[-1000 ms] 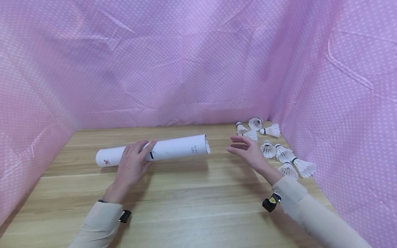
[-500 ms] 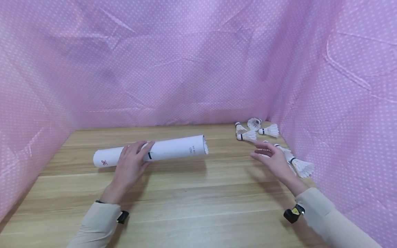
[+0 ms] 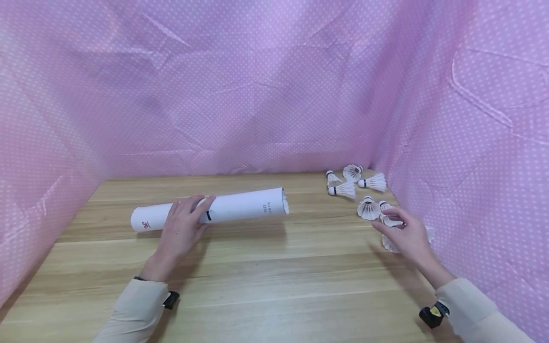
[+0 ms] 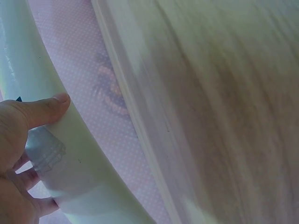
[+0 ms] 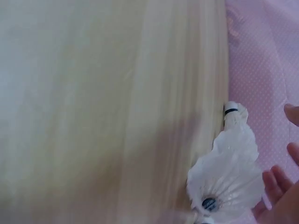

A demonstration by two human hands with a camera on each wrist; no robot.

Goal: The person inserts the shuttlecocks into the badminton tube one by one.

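My left hand (image 3: 182, 228) grips a white shuttlecock tube (image 3: 242, 206) that lies crosswise, tilted slightly up to the right. In the left wrist view, the thumb and fingers wrap round the tube (image 4: 86, 163). White feathers show at its right end. On the right, my right hand (image 3: 409, 238) is over a group of white shuttlecocks, its fingers apart and loosely bent. One shuttlecock (image 3: 369, 208) lies just left of it; others are partly hidden beneath it. In the right wrist view, the fingers (image 5: 275, 182) are beside a feathered skirt (image 5: 229, 172), holding nothing visible.
Several more shuttlecocks (image 3: 343, 189) lie at the back right of the wooden table (image 3: 266, 286). A pink dotted cloth (image 3: 240, 95) hangs behind the table and along both sides. Each wrist bears a small black camera.
My right hand has moved right and toward me, from near the tube's open end to above the right-hand shuttlecocks. The left hand and tube have hardly moved.
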